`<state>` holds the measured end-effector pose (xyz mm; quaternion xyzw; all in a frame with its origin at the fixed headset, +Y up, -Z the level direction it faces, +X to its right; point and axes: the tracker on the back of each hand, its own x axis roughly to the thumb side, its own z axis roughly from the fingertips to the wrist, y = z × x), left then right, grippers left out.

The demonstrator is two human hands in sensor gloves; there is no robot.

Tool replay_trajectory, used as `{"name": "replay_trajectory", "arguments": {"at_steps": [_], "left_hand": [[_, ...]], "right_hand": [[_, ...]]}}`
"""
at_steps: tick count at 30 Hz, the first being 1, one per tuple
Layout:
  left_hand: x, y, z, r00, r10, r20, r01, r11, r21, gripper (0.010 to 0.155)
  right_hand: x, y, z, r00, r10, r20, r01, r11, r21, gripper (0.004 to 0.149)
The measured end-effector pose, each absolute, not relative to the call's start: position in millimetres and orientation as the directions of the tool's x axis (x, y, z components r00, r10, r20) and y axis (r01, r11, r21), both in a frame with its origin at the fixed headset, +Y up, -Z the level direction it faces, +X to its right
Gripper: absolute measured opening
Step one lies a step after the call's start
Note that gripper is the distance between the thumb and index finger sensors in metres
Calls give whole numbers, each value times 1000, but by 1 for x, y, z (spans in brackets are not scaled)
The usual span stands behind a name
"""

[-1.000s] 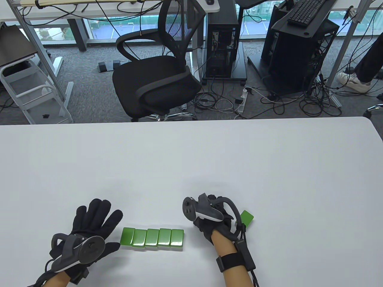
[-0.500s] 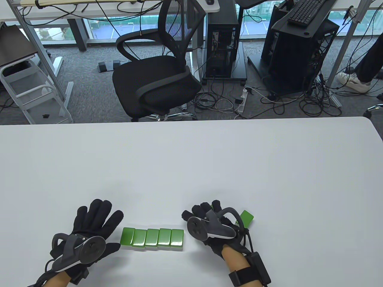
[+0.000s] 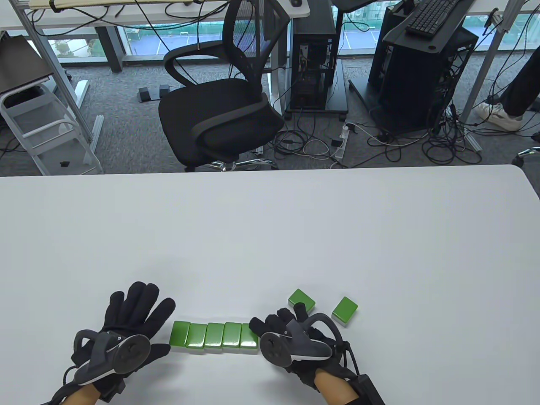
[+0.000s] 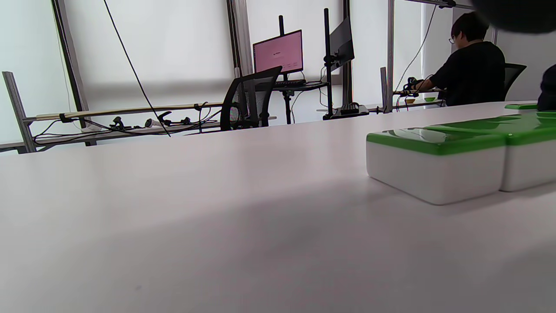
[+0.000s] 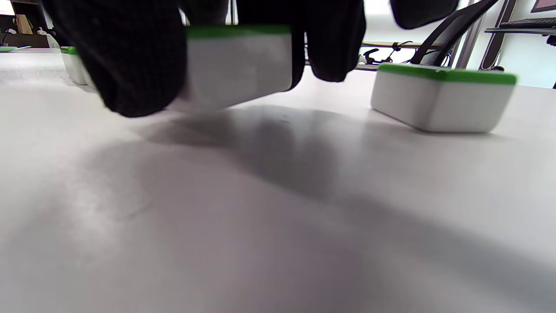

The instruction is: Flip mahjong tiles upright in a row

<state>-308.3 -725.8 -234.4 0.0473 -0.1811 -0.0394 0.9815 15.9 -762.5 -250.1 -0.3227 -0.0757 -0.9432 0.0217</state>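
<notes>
From the table view we see a row of five tiles (image 3: 214, 336) lying green side up, side by side and touching, close to the table's (image 3: 270, 236) near edge; our left hand (image 3: 122, 333) lies flat on the table just beside the row's left end, fingers spread and holding nothing; our right hand (image 3: 291, 337) sits at the row's right end, fingers curled downward, its thumb touching the last tile; beyond its fingertips a loose tile (image 3: 301, 299) lies green side up, and a second loose tile (image 3: 344, 311) lies a little further toward the table's right edge, apart from the first (both turned at an angle to the row).

From the left wrist view we see the leftmost tile of the row (image 4: 436, 163) lying flat on its white body with the green face on top, the next one pressed against it; of the left hand only a dark blur shows at the top right corner.

From the right wrist view our right hand's fingers (image 5: 130, 56) hang in from the top and close around a tile, thumb on one side and fingers on the other; this gripped tile (image 5: 236, 63) has its green face up and rests low on the table (whether fully touching we cannot tell); another tile (image 5: 441, 98) lies flat to its right, apart from it.
</notes>
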Motion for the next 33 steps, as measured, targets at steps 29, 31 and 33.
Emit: {"name": "replay_trajectory", "arguments": {"at_steps": [29, 31, 33], "left_hand": [[-310, -720, -233, 933, -89, 348, 43, 989, 138, 91], [-310, -720, -233, 933, -90, 349, 42, 989, 145, 91], [-311, -720, -233, 932, -90, 350, 41, 988, 146, 91]], "right_hand": [[42, -715, -283, -880, 7, 476, 80, -983, 164, 81], [50, -718, -290, -888, -46, 457, 123, -982, 140, 80], [56, -726, -296, -905, -59, 422, 139, -977, 161, 79]]}}
